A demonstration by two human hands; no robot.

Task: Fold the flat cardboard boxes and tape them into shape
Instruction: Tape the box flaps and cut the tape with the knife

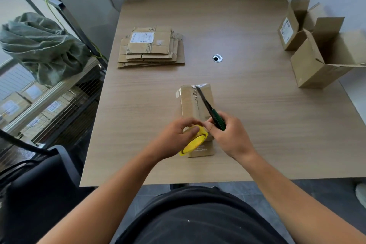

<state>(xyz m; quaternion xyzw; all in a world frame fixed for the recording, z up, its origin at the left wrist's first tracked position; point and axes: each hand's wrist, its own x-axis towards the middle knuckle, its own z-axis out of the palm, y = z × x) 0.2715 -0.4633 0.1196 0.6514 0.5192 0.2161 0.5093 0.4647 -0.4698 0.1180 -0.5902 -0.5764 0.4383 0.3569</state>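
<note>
- left hand (174, 134): fingers and thumb curled round the tape roll (195, 141), held on edge against the near end of the box (190, 103); wrist straight, forearm coming in from the lower left.
- right hand (229, 136): closed on the green handle of the knife (217, 120); the blade is out and points away from the body, slanting over the box top; the thumb sits close to the roll, and whether it touches the tape cannot be told.
- tape roll: yellow and glossy, probably light and stiff. best held round the rim or through the core; the loose end likely sticks to fingers.
- knife: slim, hard, with a sharp edge; take it by the handle only.
- box: folded into shape, lying lengthwise on the tabletop (257, 125) just before the person, a strip of tape down its top seam. judged light, hollow and easily dented or slid; steady it by the walls or corners, not the middle of a panel.
- flat stack (151, 46): unfolded boxes piled at the far left, well apart from the hands; thin and bendable along the creases.
- open boxes (315, 65): two standing at the far right, flaps up.
- grommet (217, 58): set in the tabletop beyond the box.
- sack (39, 45): green, off the tabletop to the left.
</note>
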